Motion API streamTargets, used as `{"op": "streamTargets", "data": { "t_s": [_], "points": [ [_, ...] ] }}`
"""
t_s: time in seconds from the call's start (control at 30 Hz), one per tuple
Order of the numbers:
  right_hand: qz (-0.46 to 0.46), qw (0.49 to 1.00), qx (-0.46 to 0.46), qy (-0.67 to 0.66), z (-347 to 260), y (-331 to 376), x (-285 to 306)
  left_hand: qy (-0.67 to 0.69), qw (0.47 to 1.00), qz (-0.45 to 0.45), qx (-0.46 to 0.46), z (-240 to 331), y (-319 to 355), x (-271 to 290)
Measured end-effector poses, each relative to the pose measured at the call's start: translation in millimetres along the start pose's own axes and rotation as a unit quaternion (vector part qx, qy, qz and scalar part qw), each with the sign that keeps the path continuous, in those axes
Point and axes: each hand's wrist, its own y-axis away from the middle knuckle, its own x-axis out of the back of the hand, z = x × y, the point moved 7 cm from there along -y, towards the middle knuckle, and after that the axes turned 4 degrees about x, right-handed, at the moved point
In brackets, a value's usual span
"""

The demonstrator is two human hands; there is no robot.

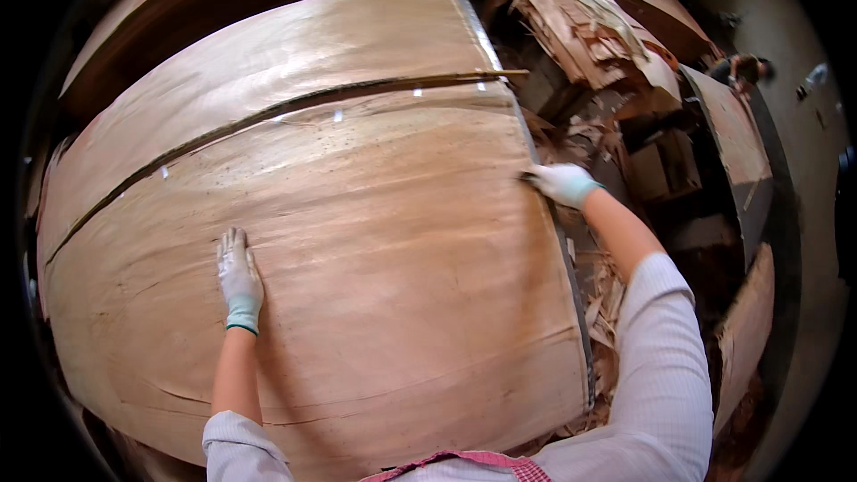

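A wide, light-brown wood veneer sheet [384, 303] lies in front of me, faintly wrinkled and creased. On its left half rests my left hand [238, 272], in a white glove with a green cuff, its fingers stretched out flat. My right hand [564, 183], gloved the same way, is at the sheet's right edge. Its fingers are closed on a small dark object [528, 178], too little of which shows to name. Beyond both hands a long thin wooden strip [428, 79] crosses the surface. Small white tabs [337, 115] dot the sheet along it.
Torn veneer scraps [607, 303] litter the floor beside the stack's right edge. A heap of ragged veneer [580, 18] stands at the far right. Further right are upright boards [732, 129] and a co-worker [745, 69]. Another board stack [152, 13] is at the far left.
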Motion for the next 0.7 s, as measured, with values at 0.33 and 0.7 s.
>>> {"op": "streamTargets", "data": {
  "t_s": [0.33,0.7],
  "points": [
    [0.221,0.924,0.012,-0.311,-85,-166,62,0.013,0.999,0.031,-0.016,4,-5,6],
    [0.058,0.988,0.02,-0.144,-228,-257,70,0.038,0.998,0.043,-0.001,-2,0,11]
  ]
}}
